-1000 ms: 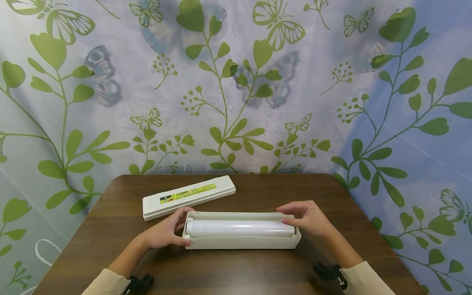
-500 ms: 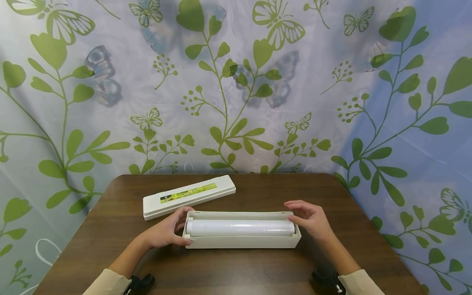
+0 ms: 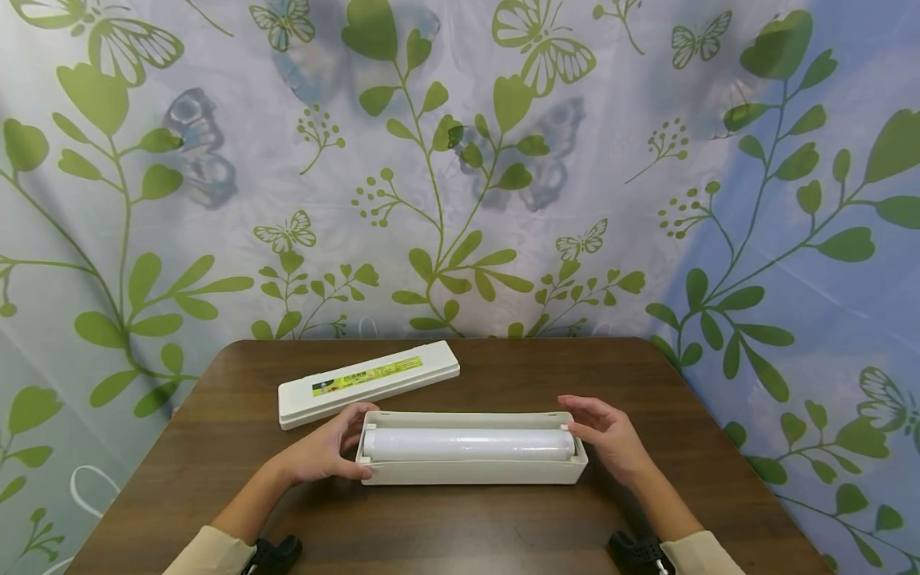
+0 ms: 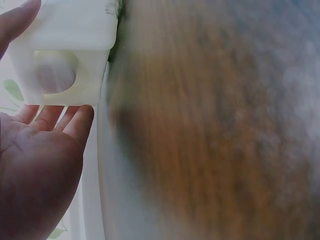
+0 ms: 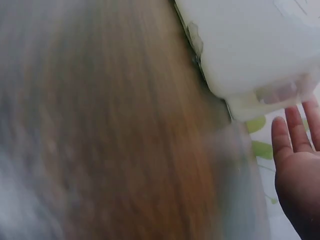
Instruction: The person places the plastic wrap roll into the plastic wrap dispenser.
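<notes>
An off-white cling film box [image 3: 473, 473] stands uncovered on the table, its long side toward me. Inside lies a roll of cling film [image 3: 467, 444]. My left hand [image 3: 322, 454] holds the box's left end, thumb on the front corner and fingers around the back. The left wrist view shows this hand [image 4: 45, 155] against the end wall, where the roll's end shows through an opening. My right hand [image 3: 609, 435] is at the box's right end with fingers relaxed and extended. In the right wrist view the fingertips of that hand [image 5: 300, 170] come close to the end wall; contact is hard to tell.
Behind the box, to the left, lies its white lid [image 3: 370, 383] with a yellow-green label, set at a slant. The brown wooden table [image 3: 460, 531] reaches back to a curtain [image 3: 460, 200] printed with leaves and butterflies.
My right hand has drawn back to the right, from over the roll's right end to the box's right corner. The left hand, box and lid stay in place.
</notes>
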The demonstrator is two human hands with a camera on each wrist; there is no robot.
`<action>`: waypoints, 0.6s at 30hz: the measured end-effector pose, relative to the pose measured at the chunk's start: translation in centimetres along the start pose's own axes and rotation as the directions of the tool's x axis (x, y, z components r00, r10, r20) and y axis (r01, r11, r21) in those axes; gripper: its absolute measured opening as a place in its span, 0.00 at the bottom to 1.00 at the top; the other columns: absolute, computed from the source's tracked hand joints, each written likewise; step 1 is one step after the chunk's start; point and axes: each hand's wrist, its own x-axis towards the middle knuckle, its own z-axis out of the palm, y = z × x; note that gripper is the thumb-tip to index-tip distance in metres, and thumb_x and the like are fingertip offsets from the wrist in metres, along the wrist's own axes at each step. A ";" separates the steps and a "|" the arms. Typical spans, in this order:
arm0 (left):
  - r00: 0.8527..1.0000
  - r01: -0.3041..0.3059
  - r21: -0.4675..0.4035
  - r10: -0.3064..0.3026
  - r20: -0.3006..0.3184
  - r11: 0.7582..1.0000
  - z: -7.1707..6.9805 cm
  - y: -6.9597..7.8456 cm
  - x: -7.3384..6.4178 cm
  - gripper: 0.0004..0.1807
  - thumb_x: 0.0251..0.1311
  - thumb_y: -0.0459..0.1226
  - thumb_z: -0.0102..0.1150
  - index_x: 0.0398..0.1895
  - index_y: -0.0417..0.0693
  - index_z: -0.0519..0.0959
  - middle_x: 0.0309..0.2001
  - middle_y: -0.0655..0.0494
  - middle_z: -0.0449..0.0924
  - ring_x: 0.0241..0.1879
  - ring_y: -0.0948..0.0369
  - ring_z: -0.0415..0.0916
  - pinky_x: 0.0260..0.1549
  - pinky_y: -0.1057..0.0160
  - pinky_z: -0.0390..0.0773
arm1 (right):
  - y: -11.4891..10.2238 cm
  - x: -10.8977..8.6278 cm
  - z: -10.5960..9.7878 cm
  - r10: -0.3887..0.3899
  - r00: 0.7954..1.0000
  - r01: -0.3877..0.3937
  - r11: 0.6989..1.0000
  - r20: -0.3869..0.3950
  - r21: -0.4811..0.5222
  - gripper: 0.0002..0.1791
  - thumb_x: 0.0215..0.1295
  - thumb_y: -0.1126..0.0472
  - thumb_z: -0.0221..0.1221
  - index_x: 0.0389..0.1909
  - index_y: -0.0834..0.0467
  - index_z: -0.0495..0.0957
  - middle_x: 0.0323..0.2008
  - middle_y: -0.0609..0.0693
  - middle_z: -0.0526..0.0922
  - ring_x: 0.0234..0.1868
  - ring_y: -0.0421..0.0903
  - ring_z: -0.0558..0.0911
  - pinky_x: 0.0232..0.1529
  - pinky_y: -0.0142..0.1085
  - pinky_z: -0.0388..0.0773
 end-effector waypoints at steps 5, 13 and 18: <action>1.000 0.008 0.000 -0.008 0.000 1.000 0.0 0.0 0.1 0.49 0.55 0.31 0.75 0.73 0.41 0.51 0.69 0.34 0.62 0.67 0.59 0.70 0.55 0.61 0.80 | 0.4 -0.2 -1.0 0.025 0.994 -0.031 0.998 0.106 0.054 0.27 0.71 0.75 0.55 0.69 0.76 0.62 0.70 0.60 0.73 0.72 0.37 0.71 0.68 0.27 0.69; 1.000 0.019 -0.006 -0.019 0.004 1.000 0.0 0.1 0.0 0.49 0.55 0.31 0.75 0.73 0.41 0.51 0.70 0.34 0.62 0.67 0.60 0.71 0.54 0.61 0.81 | 0.3 -0.7 -1.8 0.064 0.961 -0.098 0.988 0.268 0.117 0.39 0.68 0.74 0.59 0.76 0.71 0.51 0.75 0.53 0.67 0.72 0.37 0.69 0.68 0.28 0.69; 1.000 0.015 -0.009 -0.015 0.004 1.000 -0.1 0.1 0.0 0.49 0.55 0.31 0.74 0.73 0.41 0.51 0.70 0.34 0.62 0.67 0.62 0.71 0.54 0.62 0.80 | 0.4 -0.9 -2.0 0.103 0.942 -0.140 0.986 0.320 0.096 0.46 0.66 0.69 0.64 0.78 0.68 0.48 0.79 0.64 0.55 0.71 0.37 0.70 0.68 0.28 0.69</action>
